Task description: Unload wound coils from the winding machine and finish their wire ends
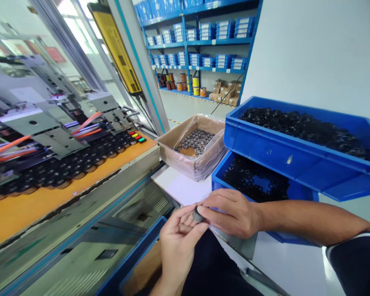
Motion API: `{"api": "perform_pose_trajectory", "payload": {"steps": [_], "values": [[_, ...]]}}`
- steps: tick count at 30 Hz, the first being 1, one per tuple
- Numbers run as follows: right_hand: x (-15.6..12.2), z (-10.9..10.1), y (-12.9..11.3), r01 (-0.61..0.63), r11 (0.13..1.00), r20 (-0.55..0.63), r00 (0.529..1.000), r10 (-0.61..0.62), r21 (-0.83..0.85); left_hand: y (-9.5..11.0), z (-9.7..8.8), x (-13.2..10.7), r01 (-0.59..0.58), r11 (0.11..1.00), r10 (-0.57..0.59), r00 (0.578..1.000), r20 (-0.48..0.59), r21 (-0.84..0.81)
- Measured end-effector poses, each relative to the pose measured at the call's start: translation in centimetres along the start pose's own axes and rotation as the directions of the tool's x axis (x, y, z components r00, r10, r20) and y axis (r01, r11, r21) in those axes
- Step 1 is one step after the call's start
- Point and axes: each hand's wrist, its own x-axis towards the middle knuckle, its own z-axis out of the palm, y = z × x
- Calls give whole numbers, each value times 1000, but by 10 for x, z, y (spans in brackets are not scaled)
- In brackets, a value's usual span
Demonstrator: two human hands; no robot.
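Left hand (176, 235) curls round the small dark part (197, 215), right hand (231, 213) pinching it from the other side; looks like mid-assembly; next move wants a steady, aligned grip.

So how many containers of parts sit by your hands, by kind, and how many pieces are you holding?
Blue plastic bins: 2 (upper bin, lower bin, both holding black rings)
Cardboard box: 1 (small metallic parts inside)
Small dark part, pinched between left hand and right hand: 1
Total: 4
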Motion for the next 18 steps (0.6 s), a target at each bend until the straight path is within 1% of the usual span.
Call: {"api": "perform_pose_trajectory", "payload": {"steps": [1,2,3,4,5,7,9,11,13,14,15,16,17,18], "values": [[0,0,0,-14,1000,-28,999,15,26,1,-2,1,-70,993,70,998,-4,92],[1,0,-1,-30,998,-53,998,33,56,2,-4,2,-157,967,156,988,18,199],[1,1,-1,-42,995,-71,996,48,85,4,-6,4,-257,919,249,966,67,299],[0,2,-2,-52,993,-81,995,61,110,6,-9,6,-360,853,333,933,137,377],[-1,3,-3,-61,990,-81,994,71,127,7,-12,8,-456,782,403,890,213,425],[-5,7,-6,-76,989,-73,994,86,127,8,-17,11,-590,651,490,807,330,477],[-8,10,-5,-81,992,-35,996,85,98,7,-22,13,-650,541,547,754,364,534],[-6,8,5,-62,998,49,997,61,31,7,-29,13,-667,450,571,726,383,593],[3,-4,27,-18,996,159,987,33,-90,8,-37,14,-675,396,578,710,403,622],[11,-15,44,-15,985,222,973,55,-174,10,-39,14,-675,382,574,708,411,631],[21,-29,63,-29,961,284,953,110,-275,13,-41,13,-671,380,577,710,404,637],[31,-45,84,-96,919,350,906,241,-382,16,-41,12,-663,390,593,712,377,639],[41,-63,107,-200,826,413,789,455,-528,19,-40,11,-652,412,611,716,338,637],[48,-80,130,-289,672,393,630,670,-682,22,-37,9,-634,447,620,728,292,631]]}}
